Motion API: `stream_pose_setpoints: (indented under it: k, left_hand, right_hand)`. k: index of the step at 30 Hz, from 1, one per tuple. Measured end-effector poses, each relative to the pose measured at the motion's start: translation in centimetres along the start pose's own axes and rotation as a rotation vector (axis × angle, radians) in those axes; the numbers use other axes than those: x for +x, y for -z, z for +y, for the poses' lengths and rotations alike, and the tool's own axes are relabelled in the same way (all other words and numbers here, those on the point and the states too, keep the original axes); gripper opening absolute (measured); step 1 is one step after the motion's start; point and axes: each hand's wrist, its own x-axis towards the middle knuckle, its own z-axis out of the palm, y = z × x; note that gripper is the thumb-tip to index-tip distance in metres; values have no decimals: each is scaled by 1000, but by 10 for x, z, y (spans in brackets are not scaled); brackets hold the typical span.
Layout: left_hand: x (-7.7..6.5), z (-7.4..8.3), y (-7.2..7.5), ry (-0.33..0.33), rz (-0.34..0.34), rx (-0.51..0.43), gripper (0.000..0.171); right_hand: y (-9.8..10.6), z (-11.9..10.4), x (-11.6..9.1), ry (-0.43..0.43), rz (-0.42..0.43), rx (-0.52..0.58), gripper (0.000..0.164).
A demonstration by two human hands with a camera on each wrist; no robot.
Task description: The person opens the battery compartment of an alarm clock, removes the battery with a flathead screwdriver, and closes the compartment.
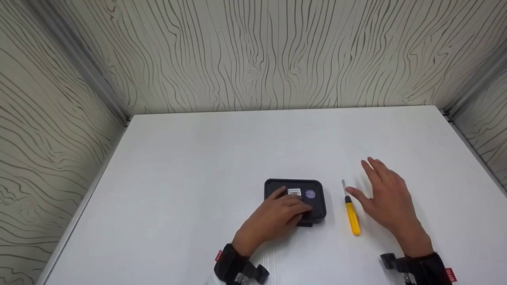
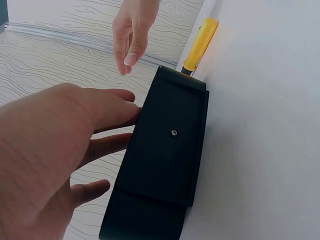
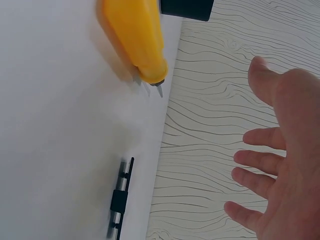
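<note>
Free gap between box (image 1: 318, 206) and screwdriver (image 1: 352, 215)

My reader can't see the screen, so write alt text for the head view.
A person's left hand lies over a black box on a white table, before a wood-grain-patterned wall. To the box's right lies a yellow-handled screwdriver, and beyond that the right hand hovers, holding nothing.

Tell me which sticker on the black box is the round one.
The purple sticker, nearer the yellow screwdriver; the other on the black box, a white label, is rectangular.
</note>
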Motion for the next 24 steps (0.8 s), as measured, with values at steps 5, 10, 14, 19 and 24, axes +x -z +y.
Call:
stream_pose_setpoints:
  k: [5, 10, 14, 19, 24]
  left_hand:
    - [0, 1, 4, -2, 28, 20, 25]
    - [1, 1, 6, -4, 37, 35, 27]
    - [2, 1, 6, -17, 57, 53, 27]
    - [3, 0, 6, -18, 95, 53, 25]
    - [2, 0, 7, 10, 90, 28, 25]
  right_hand:
    - [-1, 1, 0, 9, -1, 1, 79]
    - [-2, 2, -1, 0, -29, -30, 79]
    - [-3, 2, -2, -3, -46, -51, 80]
    - [-5, 4, -4, -2, -74, -93, 83]
    - [-6, 5, -5, 0, -103, -158, 85]
